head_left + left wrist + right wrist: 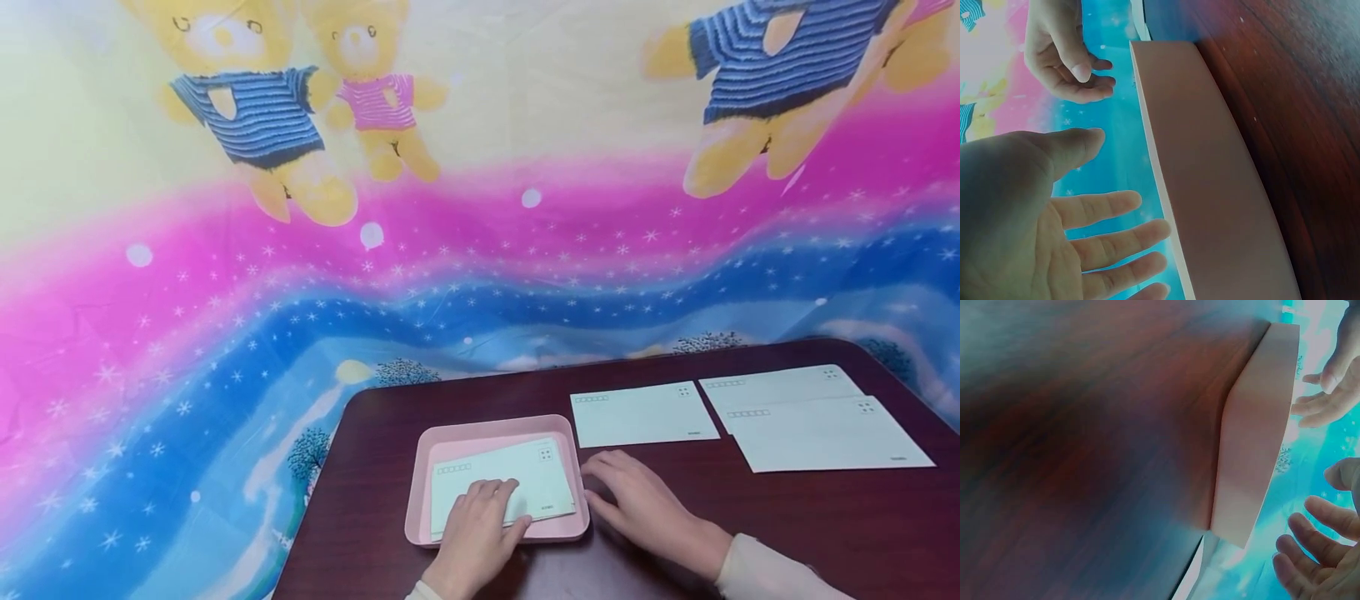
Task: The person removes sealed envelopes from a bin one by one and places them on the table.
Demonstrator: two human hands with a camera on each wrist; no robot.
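A shallow pink tray [422,492] stands on the dark table, with a small stack of white envelopes [517,475] lying in it. My left hand [480,525] is over the tray's near side, above the envelopes; in the left wrist view its fingers [1107,247] are spread and fairly straight, gripping nothing. At the tray's right wall is my right hand [637,504], its fingers relaxed and holding nothing. The right wrist view shows those fingers [1316,544] apart and loosely bent beside the tray's side wall [1254,437]. Whether either hand touches the tray or envelopes, I cannot tell.
One white envelope [645,417] lies on the table behind my right hand. Farther right, two more overlap, a front envelope [832,437] partly covering a back envelope [780,385]. Behind the table [360,467] hangs a colourful cloth [480,217] printed with bears.
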